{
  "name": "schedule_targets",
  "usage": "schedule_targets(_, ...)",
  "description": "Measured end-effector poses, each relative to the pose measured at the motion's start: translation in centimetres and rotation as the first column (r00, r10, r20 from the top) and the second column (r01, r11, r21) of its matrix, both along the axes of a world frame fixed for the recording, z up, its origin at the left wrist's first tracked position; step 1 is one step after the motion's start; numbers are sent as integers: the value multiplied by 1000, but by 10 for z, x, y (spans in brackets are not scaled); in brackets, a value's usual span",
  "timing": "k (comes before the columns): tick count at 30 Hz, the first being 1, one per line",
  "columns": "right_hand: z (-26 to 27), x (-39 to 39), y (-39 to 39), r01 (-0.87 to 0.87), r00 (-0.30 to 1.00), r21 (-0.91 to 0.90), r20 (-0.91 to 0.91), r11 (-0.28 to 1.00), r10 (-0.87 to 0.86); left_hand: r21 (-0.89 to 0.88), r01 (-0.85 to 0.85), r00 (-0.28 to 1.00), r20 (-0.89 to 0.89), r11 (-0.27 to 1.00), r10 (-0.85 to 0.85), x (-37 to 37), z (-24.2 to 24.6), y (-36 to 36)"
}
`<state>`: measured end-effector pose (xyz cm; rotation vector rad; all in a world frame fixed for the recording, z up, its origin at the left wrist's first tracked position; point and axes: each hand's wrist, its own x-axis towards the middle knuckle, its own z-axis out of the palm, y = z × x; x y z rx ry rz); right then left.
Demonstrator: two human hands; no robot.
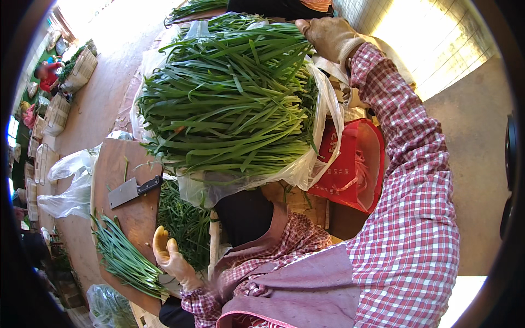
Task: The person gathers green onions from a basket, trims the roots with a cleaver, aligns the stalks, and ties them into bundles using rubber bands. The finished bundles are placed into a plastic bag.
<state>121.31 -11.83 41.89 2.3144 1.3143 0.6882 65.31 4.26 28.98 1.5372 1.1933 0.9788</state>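
Observation:
My left hand, in a pale glove stained yellow, is raised beside the wooden board, thumb and fingers apart and holding nothing. Close to it, a bunch of green garlic chives lies at the board's edge. A cleaver with a black handle rests flat on the board. Ahead, a large heap of garlic chives lies in an open clear plastic bag. My right hand, also gloved, reaches to the heap's far right corner. Its thumb touches the leaves; its other fingers are mostly hidden.
A red bag stands right of the heap. Loose greens fill a container below the board's right side. White plastic bags lie left of the board. Baskets and a person in red are at far left; another person's dark clothing shows at the top.

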Motion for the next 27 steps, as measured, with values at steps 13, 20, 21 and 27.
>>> schedule_targets(13, 111, -76, 6, -1, 1000, 187, -27, 982, 6, -236, 621, 762, 406, 748, -505, 88, 48, -26)
schedule_targets(20, 161, -69, 1, -150, 984, 572, 164, 806, 66, -326, 792, 607, 502, 516, -616, 114, 49, -33)
schedule_targets(21, 165, -65, 0, -324, 937, 554, 301, 767, 178, -334, 799, 598, 525, 500, -605, 116, 46, -34)
schedule_targets(27, 101, -77, 12, -368, 930, 408, 178, 836, 322, -450, 813, 579, 687, 369, -440, 132, 27, -39)
